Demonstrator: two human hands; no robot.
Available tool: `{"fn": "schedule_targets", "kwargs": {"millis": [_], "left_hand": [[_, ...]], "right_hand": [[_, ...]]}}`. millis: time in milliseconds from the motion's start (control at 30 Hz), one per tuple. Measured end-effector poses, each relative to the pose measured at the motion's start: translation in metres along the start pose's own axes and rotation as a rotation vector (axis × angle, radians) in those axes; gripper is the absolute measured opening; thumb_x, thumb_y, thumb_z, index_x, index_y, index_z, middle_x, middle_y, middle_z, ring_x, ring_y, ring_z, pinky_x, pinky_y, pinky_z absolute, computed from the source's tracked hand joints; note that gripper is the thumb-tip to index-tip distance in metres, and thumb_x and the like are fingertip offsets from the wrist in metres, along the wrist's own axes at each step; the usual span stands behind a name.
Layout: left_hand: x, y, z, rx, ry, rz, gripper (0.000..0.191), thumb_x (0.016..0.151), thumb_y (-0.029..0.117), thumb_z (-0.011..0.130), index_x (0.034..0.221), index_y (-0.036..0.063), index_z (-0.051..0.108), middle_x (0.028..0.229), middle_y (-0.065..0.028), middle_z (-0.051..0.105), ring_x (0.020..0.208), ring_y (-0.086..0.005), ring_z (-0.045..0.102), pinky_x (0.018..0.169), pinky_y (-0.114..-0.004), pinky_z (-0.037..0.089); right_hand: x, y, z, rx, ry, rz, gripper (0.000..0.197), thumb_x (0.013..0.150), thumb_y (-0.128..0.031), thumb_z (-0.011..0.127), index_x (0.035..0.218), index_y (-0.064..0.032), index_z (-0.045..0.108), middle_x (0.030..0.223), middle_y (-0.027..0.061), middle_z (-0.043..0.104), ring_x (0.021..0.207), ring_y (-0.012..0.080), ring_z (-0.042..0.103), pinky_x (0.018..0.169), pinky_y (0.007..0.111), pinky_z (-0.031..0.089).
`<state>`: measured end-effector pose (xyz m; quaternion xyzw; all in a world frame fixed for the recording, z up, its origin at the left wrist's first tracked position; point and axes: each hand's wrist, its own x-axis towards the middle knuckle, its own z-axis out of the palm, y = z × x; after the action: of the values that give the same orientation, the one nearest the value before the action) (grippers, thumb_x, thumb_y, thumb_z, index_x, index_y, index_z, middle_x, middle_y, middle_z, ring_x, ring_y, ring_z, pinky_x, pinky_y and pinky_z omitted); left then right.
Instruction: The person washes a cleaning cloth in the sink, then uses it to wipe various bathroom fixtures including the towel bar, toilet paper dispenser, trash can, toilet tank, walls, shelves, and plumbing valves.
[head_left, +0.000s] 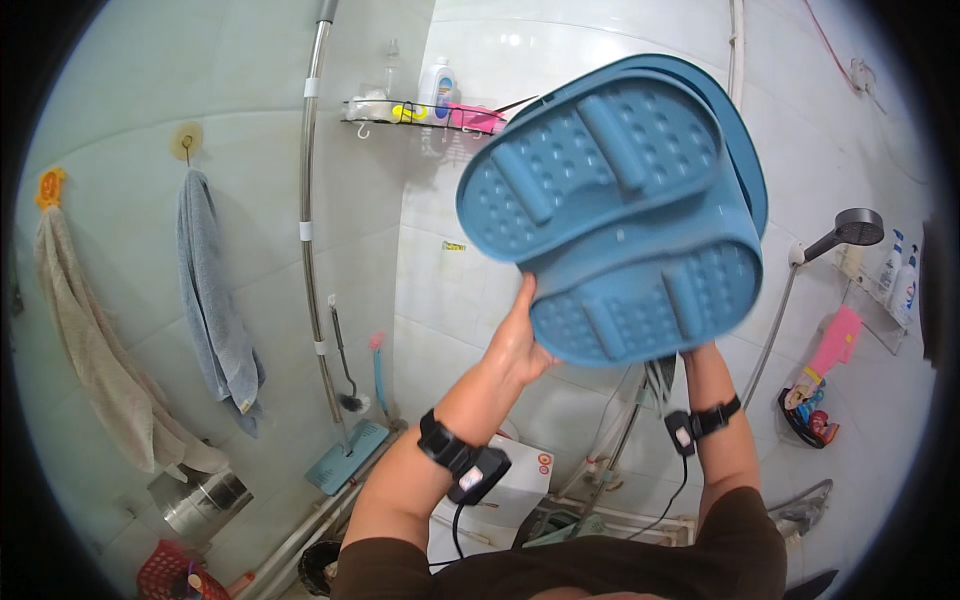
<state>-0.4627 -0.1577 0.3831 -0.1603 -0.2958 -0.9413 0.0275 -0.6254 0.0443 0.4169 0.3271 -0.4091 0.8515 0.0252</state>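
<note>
A blue plastic foot-bath basin (622, 240) is held up in front of me, tilted. Its two foot-shaped parts, with raised dots and roller-like bars, face me. My left hand (521, 341) grips the basin's lower left edge, thumb on the near side and fingers partly hidden. At the lower right edge, my right hand (699, 351) supports it from behind; most of that hand is out of sight behind the plastic. Each forearm wears a black strap with a small device and cable.
A wire shelf (424, 116) with bottles hangs on the tiled wall behind the basin. To the right are a shower head (859, 227) and a bottle rack (874, 289). A flat mop (347, 456), a blue towel (214, 285) and a toilet (517, 480) are also around me.
</note>
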Motion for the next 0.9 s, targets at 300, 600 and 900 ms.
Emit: {"fn": "schedule_targets", "kwargs": {"millis": [300,600,900], "left_hand": [[0.048,0.017,0.027,0.045,0.087,0.119,0.072,0.080,0.062,0.026,0.132,0.0142,0.011,0.131,-0.0161,0.025,0.115,-0.0402,0.031,0.081,-0.064,0.029],[0.055,0.034,0.035,0.269,0.305,0.263,0.078,0.076,0.055,0.045,0.129,0.0162,0.004,0.126,-0.0185,0.026,0.106,-0.0424,0.037,0.066,-0.062,0.039],[0.069,0.048,0.021,0.337,0.309,0.225,0.080,0.077,0.054,0.046,0.131,0.0170,0.000,0.129,-0.0179,0.023,0.106,-0.0428,0.039,0.066,-0.065,0.037]], "right_hand": [[0.115,0.021,-0.044,-1.446,-0.105,-0.536,0.023,0.081,-0.011,0.036,0.088,0.0039,0.052,0.082,0.0258,0.055,0.078,0.0372,0.054,0.070,0.040,0.042],[0.103,-0.017,-0.035,-1.209,0.020,-0.035,0.041,0.081,-0.034,0.040,0.107,-0.0029,0.046,0.090,0.0206,0.053,0.080,0.0349,0.053,0.071,0.040,0.042],[0.074,-0.135,0.043,-1.128,0.028,-0.752,0.054,0.084,-0.039,0.038,0.126,-0.0054,0.031,0.122,0.0126,0.038,0.113,0.0216,0.036,0.096,0.031,0.023]]}}
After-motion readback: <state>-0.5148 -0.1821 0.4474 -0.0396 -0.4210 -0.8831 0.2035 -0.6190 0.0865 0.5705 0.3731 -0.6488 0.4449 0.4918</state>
